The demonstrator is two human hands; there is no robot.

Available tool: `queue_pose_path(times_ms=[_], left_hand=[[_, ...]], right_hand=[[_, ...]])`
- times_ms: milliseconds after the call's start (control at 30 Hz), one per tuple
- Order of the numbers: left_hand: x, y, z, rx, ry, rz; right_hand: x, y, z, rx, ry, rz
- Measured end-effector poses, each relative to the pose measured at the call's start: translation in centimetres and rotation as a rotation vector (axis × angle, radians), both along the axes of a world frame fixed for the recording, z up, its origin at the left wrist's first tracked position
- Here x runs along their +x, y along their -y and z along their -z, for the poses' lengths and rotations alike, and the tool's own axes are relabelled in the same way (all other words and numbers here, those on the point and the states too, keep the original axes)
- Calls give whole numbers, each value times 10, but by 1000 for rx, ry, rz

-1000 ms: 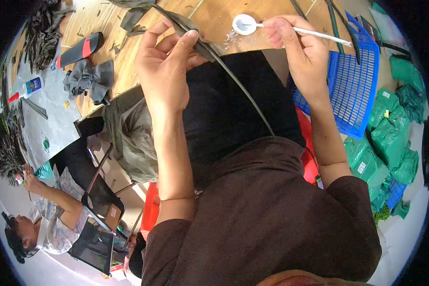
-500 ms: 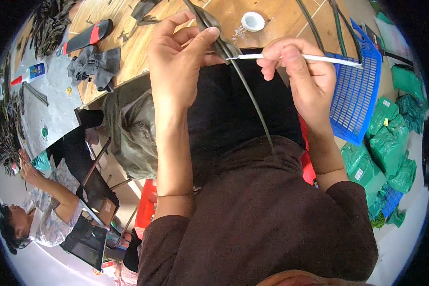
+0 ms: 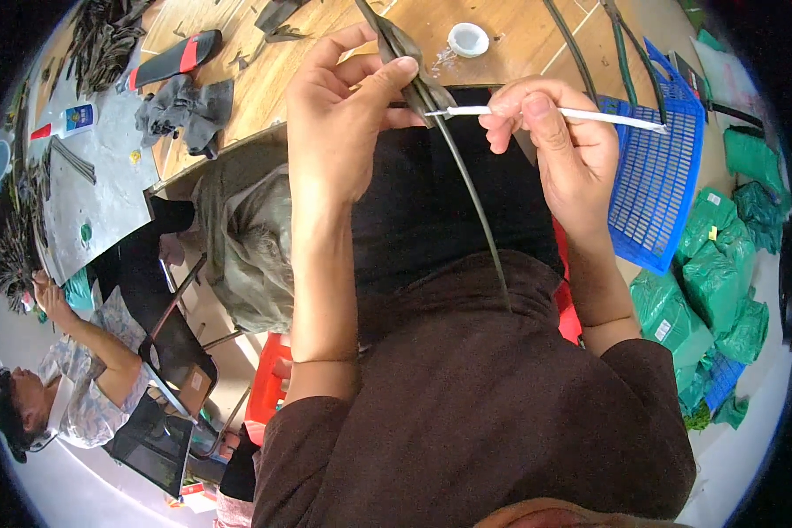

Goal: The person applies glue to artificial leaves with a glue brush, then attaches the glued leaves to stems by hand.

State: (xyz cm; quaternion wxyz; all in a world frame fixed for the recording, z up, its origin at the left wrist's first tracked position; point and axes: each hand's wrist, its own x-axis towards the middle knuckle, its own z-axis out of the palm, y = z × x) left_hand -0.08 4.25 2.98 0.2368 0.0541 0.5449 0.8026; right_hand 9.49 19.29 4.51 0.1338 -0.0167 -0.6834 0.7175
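Between the thumb and fingers of my left hand [image 3: 336, 128] is a long dark grey-green artificial leaf [image 3: 407, 55], its thin stem hanging toward my lap. My right hand [image 3: 565, 145] pinches a slim white stick [image 3: 462, 112], held nearly level. The stick's narrow tip meets the leaf near the top of the stem, just below my left fingers. Whether the tip is a brush or a point is too small to tell. Beyond both hands, a small white round dish [image 3: 467, 40] stands on the wooden table, with white smears beside it.
Dark cloth pieces [image 3: 183, 114], a black-and-red case [image 3: 178, 60] and a glue bottle [image 3: 72, 120] lie on the left. A blue plastic basket [image 3: 651, 185] stands right, beside green wrapped packages [image 3: 717, 255]. At far left another person [image 3: 88, 378] handles dark leaves.
My left hand and the leaf have shifted slightly right and down. The stick's tip stays against the leaf, and my right hand has barely moved.
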Motion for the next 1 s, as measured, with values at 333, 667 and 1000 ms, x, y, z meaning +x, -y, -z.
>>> queue_pose_path(times_ms=[333, 667, 1000], left_hand=[[-2, 5, -1, 32, 12, -33], [4, -3, -27, -33, 116, -148], [3, 17, -17, 292, 232, 122]], right_hand=[[8, -8, -7, -70, -126, 41], [11, 25, 8, -77, -43, 28], [9, 24, -5, -118, 135, 25]])
